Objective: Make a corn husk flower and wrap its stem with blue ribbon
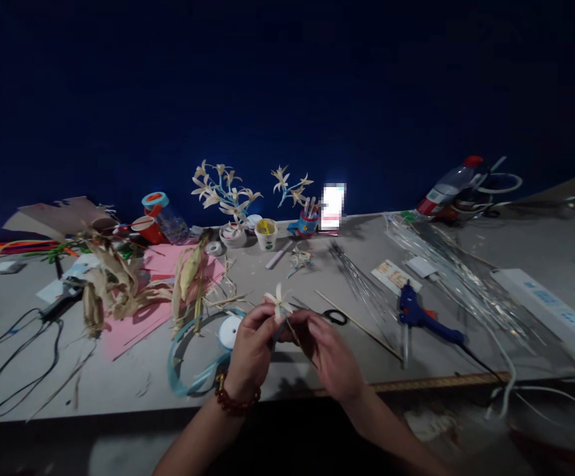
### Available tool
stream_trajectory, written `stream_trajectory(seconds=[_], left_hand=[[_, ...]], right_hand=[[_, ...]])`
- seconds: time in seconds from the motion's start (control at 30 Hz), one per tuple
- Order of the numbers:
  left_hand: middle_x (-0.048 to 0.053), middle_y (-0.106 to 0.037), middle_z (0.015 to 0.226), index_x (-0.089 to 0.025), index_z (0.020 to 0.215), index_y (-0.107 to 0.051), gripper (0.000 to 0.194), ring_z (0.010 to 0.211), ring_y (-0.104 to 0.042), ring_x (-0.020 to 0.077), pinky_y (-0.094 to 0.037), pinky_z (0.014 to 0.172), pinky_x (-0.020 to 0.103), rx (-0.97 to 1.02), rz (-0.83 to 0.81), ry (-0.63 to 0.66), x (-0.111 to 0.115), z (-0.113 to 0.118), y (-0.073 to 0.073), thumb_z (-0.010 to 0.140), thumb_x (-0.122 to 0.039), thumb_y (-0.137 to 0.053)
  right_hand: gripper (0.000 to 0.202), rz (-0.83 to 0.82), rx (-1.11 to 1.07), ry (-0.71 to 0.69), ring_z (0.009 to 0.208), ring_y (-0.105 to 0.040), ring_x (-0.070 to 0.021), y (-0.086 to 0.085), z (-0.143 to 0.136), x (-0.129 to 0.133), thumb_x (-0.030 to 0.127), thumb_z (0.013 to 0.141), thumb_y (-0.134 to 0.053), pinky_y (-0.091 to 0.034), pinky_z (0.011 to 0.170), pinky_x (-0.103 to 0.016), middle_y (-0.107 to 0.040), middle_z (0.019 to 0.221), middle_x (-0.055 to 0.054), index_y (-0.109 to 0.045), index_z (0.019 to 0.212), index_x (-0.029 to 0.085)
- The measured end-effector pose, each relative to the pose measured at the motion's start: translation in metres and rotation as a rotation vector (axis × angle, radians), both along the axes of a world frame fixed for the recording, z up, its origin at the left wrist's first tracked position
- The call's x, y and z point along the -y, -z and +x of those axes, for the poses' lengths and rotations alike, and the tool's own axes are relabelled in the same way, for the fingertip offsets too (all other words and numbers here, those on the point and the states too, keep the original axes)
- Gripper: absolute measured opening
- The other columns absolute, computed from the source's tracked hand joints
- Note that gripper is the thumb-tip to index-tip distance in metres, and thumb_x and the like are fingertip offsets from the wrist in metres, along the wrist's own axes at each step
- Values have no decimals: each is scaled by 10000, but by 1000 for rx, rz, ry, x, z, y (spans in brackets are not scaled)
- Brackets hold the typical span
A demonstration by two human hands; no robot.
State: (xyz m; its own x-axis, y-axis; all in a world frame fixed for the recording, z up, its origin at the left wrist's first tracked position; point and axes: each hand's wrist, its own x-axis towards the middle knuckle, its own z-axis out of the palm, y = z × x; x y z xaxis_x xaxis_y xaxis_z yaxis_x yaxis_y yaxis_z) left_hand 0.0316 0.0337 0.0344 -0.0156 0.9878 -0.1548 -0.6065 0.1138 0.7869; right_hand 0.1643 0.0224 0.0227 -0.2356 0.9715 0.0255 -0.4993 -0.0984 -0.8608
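Note:
A pale husk flower point(279, 301) with pointed petals stands upright between my hands, near the table's front edge. My left hand point(252, 344), a beaded bracelet at its wrist, pinches the flower just under the petals. My right hand point(330, 350) is closed around the thin stem point(295, 335) below the bloom; its fingertips are partly hidden. Beside my left hand lie a white spool point(229, 332) and a loop of light blue ribbon point(174, 363). Black-handled scissors point(336, 317) lie behind my right hand, partly covered.
Dried husks point(119, 284) and pink paper point(123, 334) lie at left. Finished flower sprays point(223, 188) stand at the back near a lit phone point(332, 206). To the right are a stick point(361, 327), wires point(361, 274), a blue glue gun point(423, 316) and clear wrapping point(459, 277).

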Motion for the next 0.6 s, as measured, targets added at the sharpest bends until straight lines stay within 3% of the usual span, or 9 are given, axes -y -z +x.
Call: stream_trajectory(seconds=[0.1, 0.2, 0.3, 0.37, 0.5, 0.6], left_hand=[[-20, -580, 687, -168, 663, -724, 236, 568, -533, 88, -458, 541, 213, -5, 34, -17, 1, 2, 2, 634, -327, -896], [-7, -592, 725, -173, 679, -722, 237, 588, -544, 103, -455, 499, 208, -5, 41, -18, 3, 4, 5, 652, -341, -887], [4, -592, 758, -179, 689, -714, 239, 639, -556, 130, -429, 456, 197, -25, 64, -25, 5, 3, 8, 678, -359, -870], [1, -586, 758, -181, 686, -709, 220, 688, -558, 133, -459, 528, 203, -68, 106, -46, 7, 1, 9, 704, -339, -860], [10, -605, 778, -181, 732, -721, 154, 768, -557, 138, -481, 731, 238, -156, 158, -50, 10, -3, 10, 778, -293, -817], [21, -614, 795, -174, 756, -719, 164, 783, -559, 152, -475, 761, 256, -190, 147, -37, 12, -6, 8, 784, -307, -811]], right_hand=[[150, 27, 80, 57, 850, -644, -148, -1, -4, 2, 370, 874, -744, -519, 815, -240, -689, 890, -5, -730, 947, 240], [154, 45, 178, 128, 673, -608, -116, -2, -8, 1, 363, 872, -742, -512, 657, -207, -639, 760, 22, -687, 846, 221], [197, 86, 256, 169, 552, -568, -101, -2, -10, 1, 379, 876, -715, -502, 532, -213, -609, 764, 19, -646, 814, 206], [187, 142, 343, 207, 541, -565, -108, -3, -10, 1, 367, 891, -687, -497, 492, -218, -609, 785, 5, -634, 824, 201], [115, 329, 581, 319, 658, -601, -158, -6, -8, 3, 284, 920, -628, -510, 582, -251, -618, 765, -18, -632, 839, 202], [107, 438, 701, 355, 687, -603, -173, -11, -6, 2, 236, 930, -583, -497, 643, -276, -610, 737, -16, -614, 832, 209]])
